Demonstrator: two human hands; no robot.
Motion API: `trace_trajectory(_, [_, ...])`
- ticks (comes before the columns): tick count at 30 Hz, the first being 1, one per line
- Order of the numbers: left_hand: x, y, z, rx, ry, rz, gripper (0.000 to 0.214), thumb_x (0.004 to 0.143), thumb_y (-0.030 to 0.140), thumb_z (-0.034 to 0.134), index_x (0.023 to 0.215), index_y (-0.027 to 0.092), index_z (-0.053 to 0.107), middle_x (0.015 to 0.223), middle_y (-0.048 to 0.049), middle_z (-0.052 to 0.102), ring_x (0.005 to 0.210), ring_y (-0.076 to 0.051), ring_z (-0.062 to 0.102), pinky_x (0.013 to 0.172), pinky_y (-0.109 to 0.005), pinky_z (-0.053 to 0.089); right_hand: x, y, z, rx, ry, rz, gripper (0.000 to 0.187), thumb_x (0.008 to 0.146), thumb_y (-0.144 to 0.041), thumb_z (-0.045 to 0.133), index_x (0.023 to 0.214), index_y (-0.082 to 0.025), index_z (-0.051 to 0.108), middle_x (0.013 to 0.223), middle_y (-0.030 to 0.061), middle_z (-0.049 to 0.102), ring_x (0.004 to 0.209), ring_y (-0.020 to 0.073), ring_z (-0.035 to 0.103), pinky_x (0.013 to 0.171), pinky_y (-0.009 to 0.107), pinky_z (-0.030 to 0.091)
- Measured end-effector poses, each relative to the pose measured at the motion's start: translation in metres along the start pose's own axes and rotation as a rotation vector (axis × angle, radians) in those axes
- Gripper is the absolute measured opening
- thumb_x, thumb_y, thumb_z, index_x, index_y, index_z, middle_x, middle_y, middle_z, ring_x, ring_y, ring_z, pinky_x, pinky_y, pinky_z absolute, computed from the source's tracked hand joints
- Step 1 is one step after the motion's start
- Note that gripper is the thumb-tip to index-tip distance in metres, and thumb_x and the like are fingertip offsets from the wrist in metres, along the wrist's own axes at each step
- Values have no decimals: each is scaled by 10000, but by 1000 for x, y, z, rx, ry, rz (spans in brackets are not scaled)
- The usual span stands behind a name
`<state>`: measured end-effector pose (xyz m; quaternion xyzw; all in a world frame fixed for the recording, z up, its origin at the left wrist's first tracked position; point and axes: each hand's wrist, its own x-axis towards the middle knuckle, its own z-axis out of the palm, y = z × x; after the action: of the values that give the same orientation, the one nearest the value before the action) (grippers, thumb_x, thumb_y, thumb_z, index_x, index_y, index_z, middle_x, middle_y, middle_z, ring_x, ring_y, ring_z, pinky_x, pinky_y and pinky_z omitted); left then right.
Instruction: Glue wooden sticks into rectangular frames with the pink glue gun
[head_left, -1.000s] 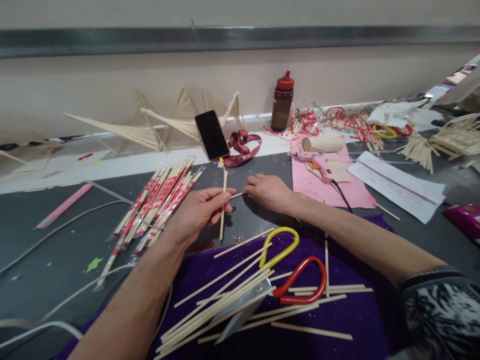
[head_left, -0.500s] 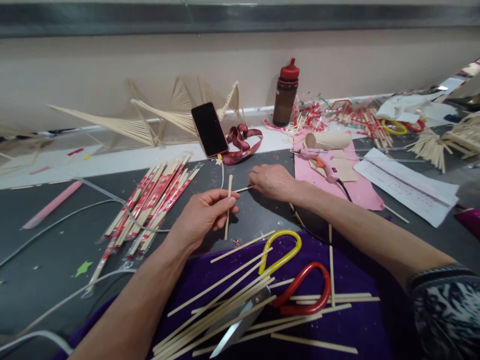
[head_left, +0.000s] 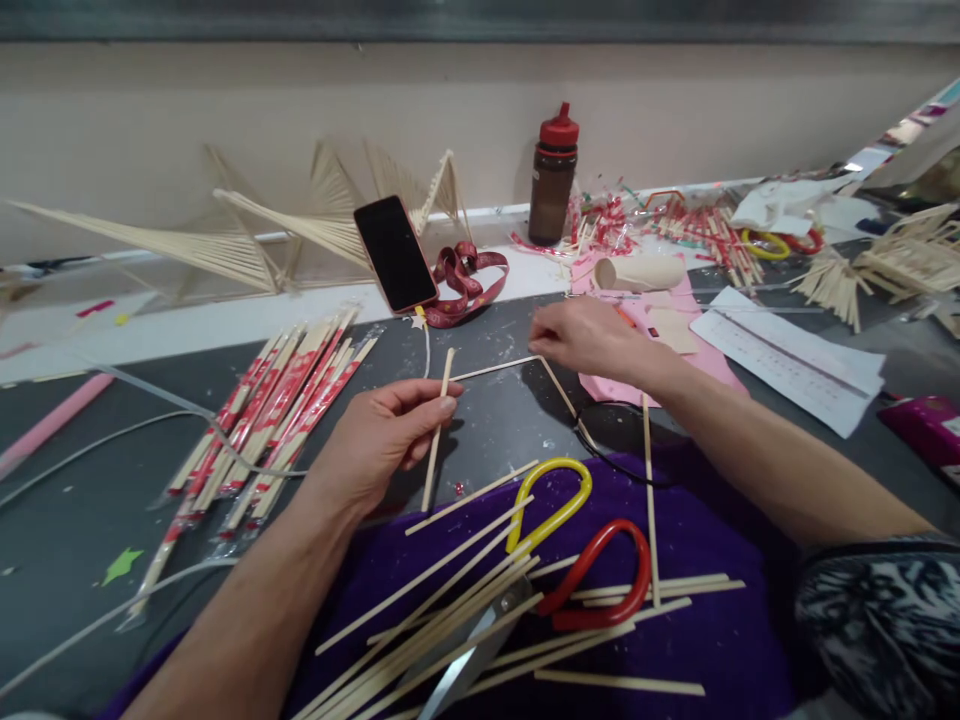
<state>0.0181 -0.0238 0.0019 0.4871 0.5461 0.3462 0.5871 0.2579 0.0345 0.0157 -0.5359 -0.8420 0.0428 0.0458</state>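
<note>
wooden stick [head_left: 430, 478], slim and pale, is pinched between the thumb and fingers of the left hand [head_left: 379, 430], over the grey tabletop [head_left: 495, 430]. just at those fingertips a second stick [head_left: 499, 368] begins, running right to meet a third stick [head_left: 559, 387] at a corner; the third slants down toward the purple cloth [head_left: 727, 530]. the right hand [head_left: 589, 340] is curled just beside that corner, near a pink sheet [head_left: 716, 372]; whether its fingers close on anything, i cannot tell. nearer the viewer, loose sticks [head_left: 424, 575] lie across scissors [head_left: 514, 598] with one yellow and one red handle. to the left lie wrapped sticks [head_left: 277, 400], and behind them a phone [head_left: 395, 255] leans beside a dark red ribbon [head_left: 454, 310].
</note>
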Motion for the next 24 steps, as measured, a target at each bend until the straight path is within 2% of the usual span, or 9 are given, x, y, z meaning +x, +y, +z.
trace_trajectory(3, [-1, -1, 2, -12, -16, 9, 298, 675, 318, 734, 922, 156, 692, 555, 51, 522, 371, -5, 358, 340, -123, 224, -24, 4, 5, -67, -138, 117, 303, 835, -387, 487, 872, -188, 713, 806, 67, 707, 739, 185, 618, 587, 259, 343])
trace_trajectory(8, [-2, -4, 7, -21, -48, 15, 299, 682, 314, 731, 935, 159, 692, 591, 39, 547, 381, 2, 363, 348, -117, 222, -41, -7, 20, -159, -212, 194, 374, 829, -426, 453, 834, -162, 718, 843, 133, 709, 812, 245, 644, 604, 285, 393])
trace_trajectory(13, [-3, -5, 10, -10, -55, 13, 298, 685, 302, 725, 945, 160, 689, 583, 46, 533, 384, 4, 356, 354, -117, 218, -31, -11, 20, -159, -208, 244, 334, 802, -338, 456, 886, -150, 719, 903, 149, 709, 856, 261, 653, 627, 294, 424])
trace_trajectory(24, [-2, -5, 10, 19, -47, 23, 320, 686, 326, 716, 946, 141, 682, 581, 43, 532, 393, 0, 349, 367, -125, 216, 3, -5, 14, -80, -224, 302, 324, 778, -336, 506, 923, -135, 715, 936, 144, 710, 839, 239, 653, 639, 281, 441])
